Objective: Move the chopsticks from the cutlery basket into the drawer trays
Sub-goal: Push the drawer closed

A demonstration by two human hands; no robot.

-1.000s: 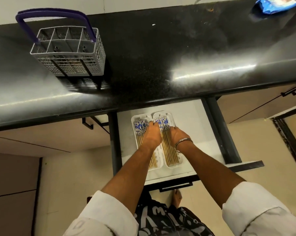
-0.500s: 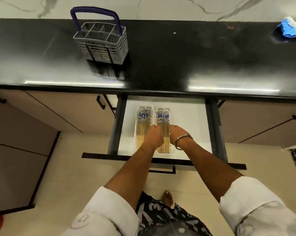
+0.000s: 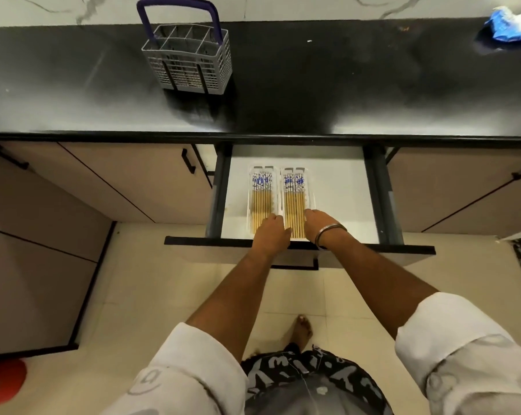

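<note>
Two clear trays lie side by side in the open white drawer (image 3: pixel 337 190). The left tray (image 3: pixel 260 199) and the right tray (image 3: pixel 295 199) each hold a row of wooden chopsticks with blue-and-white tops. My left hand (image 3: pixel 271 232) rests knuckles-up over the near end of the left tray and the gap between the trays. My right hand (image 3: pixel 319 224), with a metal bangle on the wrist, touches the near right edge of the right tray. The fingers of both hands curl downward and are hidden. The grey cutlery basket (image 3: pixel 190 64) with a purple handle stands on the black counter and looks empty.
The black counter (image 3: pixel 343 85) runs across the top, with a blue packet (image 3: pixel 513 23) at its far right. Closed cabinet doors flank the drawer. The drawer's dark front edge (image 3: pixel 373 250) juts toward me. A red object (image 3: pixel 1 381) lies on the floor at lower left.
Both hands have slid back along the trays from their middle to their near ends. My head has moved, so the basket and counter sit differently in view.
</note>
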